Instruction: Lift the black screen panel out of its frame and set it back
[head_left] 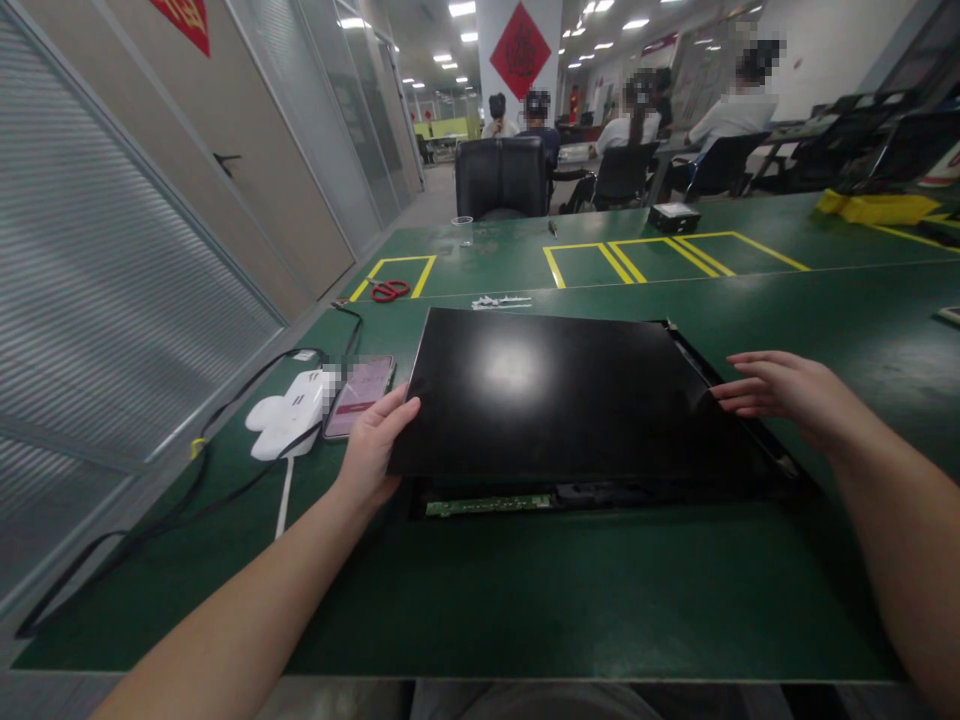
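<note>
A glossy black display panel [570, 400] lies tilted over a black frame [765, 450], shifted to the left so that the frame's right side shows. Below the panel's near edge a green circuit board strip [487, 506] is visible. My left hand [377, 440] grips the panel's left edge, thumb on top and fingers partly hidden beneath. At the panel's right side my right hand [780, 393] has its fingers stretched out and apart, fingertips close to the edge; whether they touch it I cannot tell.
To the left lie a phone [361, 397], a white charger-like device [294, 415] and black cables [202, 490]. Red-handled scissors [391, 291], a clear plastic cup [463, 232], white scraps [501, 302] and a small black box [673, 218] sit farther back. Several people sit beyond the green table [600, 600].
</note>
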